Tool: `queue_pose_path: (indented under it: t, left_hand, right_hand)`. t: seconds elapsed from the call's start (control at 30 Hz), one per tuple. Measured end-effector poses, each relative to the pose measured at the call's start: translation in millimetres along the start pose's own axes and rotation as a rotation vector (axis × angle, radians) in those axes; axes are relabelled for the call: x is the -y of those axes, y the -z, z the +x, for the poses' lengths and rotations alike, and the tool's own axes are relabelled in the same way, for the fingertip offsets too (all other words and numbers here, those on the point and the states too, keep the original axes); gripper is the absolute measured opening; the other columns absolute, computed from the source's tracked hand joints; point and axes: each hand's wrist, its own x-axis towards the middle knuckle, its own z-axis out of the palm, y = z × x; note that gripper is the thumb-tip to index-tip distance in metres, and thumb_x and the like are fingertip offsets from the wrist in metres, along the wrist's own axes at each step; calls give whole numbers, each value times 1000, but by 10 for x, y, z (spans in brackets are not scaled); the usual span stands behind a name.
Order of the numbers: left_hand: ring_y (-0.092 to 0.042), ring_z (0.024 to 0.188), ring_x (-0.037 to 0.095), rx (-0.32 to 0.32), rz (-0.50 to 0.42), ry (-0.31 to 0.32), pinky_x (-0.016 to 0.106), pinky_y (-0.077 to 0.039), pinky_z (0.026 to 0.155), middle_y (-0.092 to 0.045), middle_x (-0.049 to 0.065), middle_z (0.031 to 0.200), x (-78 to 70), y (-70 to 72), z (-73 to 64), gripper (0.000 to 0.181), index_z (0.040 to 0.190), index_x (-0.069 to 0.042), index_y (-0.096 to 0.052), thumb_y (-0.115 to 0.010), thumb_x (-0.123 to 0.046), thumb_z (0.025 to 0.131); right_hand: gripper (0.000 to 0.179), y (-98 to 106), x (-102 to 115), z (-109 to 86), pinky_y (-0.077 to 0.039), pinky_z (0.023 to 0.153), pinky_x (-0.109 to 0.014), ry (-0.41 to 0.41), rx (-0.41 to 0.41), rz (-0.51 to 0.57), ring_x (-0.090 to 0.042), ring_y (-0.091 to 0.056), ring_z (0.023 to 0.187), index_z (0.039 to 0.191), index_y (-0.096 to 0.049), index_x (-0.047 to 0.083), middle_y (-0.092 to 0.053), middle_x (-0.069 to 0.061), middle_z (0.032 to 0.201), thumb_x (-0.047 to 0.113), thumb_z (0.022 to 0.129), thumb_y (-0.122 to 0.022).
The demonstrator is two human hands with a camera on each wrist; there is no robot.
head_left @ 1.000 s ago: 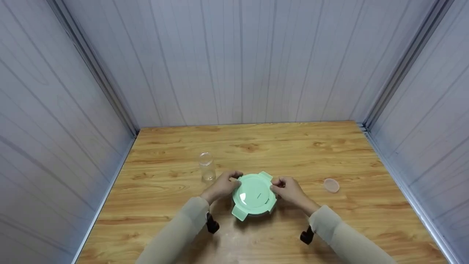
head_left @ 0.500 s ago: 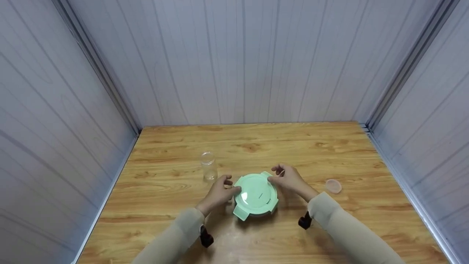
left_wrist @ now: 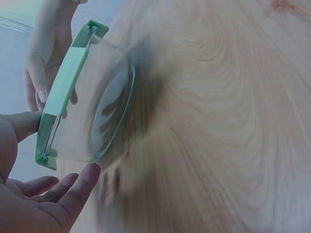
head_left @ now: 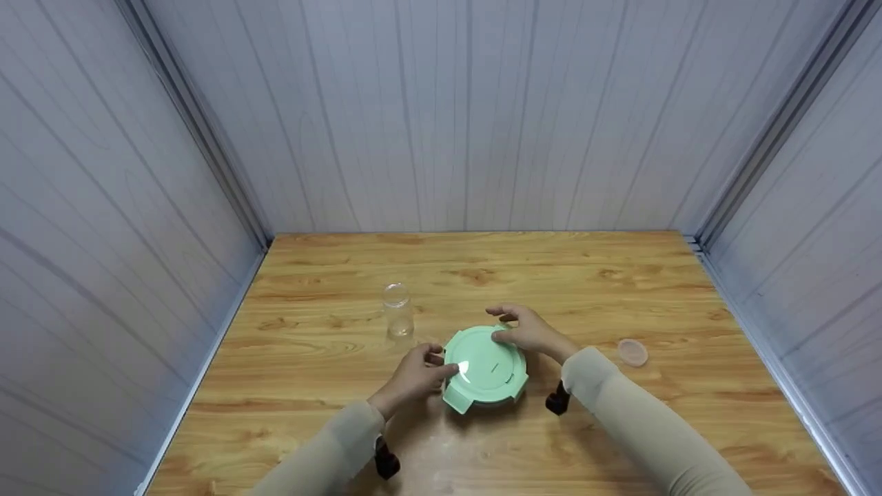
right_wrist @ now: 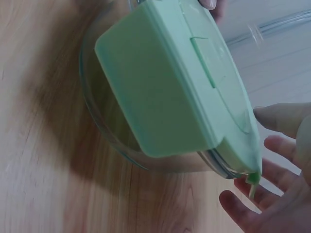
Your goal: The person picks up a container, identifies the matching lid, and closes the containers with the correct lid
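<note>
A round glass food container with a green snap-on lid [head_left: 484,365] sits on the wooden table between my hands. My left hand [head_left: 415,372] holds its left side, thumb on the lid's edge and fingertips low beside the glass wall. At the far right edge, my right hand [head_left: 527,329] rests its thumb on the lid while the other fingers spread loosely beyond the far flap [right_wrist: 252,184]. One broad flap [right_wrist: 155,82] lies down over the glass in the right wrist view. Toward me at the left, another flap [head_left: 457,398] sticks outward.
A clear glass jar [head_left: 398,310] stands just behind my left hand. A small round translucent lid [head_left: 632,352] lies on the table [head_left: 586,275] to the right. Pale panel walls [head_left: 441,117] enclose the table at the back and both sides.
My right hand has moved from the lid's right edge to its far flap, its fingers spreading out. My left hand has slid nearer along the left edge. The container stays in place.
</note>
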Motion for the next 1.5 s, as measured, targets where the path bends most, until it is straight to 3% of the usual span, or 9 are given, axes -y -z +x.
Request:
queue_pose_path:
  t: [0.23,0.43,0.73,0.93,1.23,1.5]
  left_hand:
    - [-74,95,22,6,-82,16,36,-67,83,-69,22,123,-21,-42,26,54,141,10,-55,-76,-20,102]
    - [-75,97,22,3,-142,43,33,-65,81,-70,22,125,-23,-62,52,52,143,12,-54,-73,-19,104]
    - [-71,105,18,-25,-103,42,29,-62,91,-73,15,122,-20,-106,103,37,131,5,-69,-70,-23,107]
    - [-68,95,14,-34,-94,2,25,-60,81,-75,11,112,-42,-86,164,30,123,4,-74,-71,-19,106]
    - [-64,85,11,-27,-104,-27,21,-55,72,-71,3,96,-45,-76,294,22,110,5,-76,-74,-16,103]
    - [-66,87,11,-31,10,-57,22,-55,74,-77,7,101,-95,-42,405,24,110,2,-80,-74,-21,103]
  right_hand:
    - [35,6,24,51,-54,112,-49,28,55,-30,-35,-60,135,141,-70,2,-69,-18,141,11,108,-65]
    - [33,21,45,36,-57,108,-43,-12,57,-15,-29,-65,127,139,-72,2,-72,-16,136,7,108,-61]
    - [30,69,-1,3,-56,110,-44,-50,-7,-27,-31,-64,129,132,-75,-1,-71,-21,140,4,104,-66]
    - [28,86,-36,-50,-60,98,-36,-62,-50,-7,-27,-67,118,131,-75,-2,-73,-20,128,5,104,-68]
    - [23,60,-124,-142,-58,93,-32,-66,-108,19,-25,-67,113,124,-77,-3,-75,-18,120,3,104,-67]
    - [19,36,-204,-244,-54,82,-23,-41,-169,76,-18,-63,100,118,-73,-7,-72,-15,110,1,102,-67]
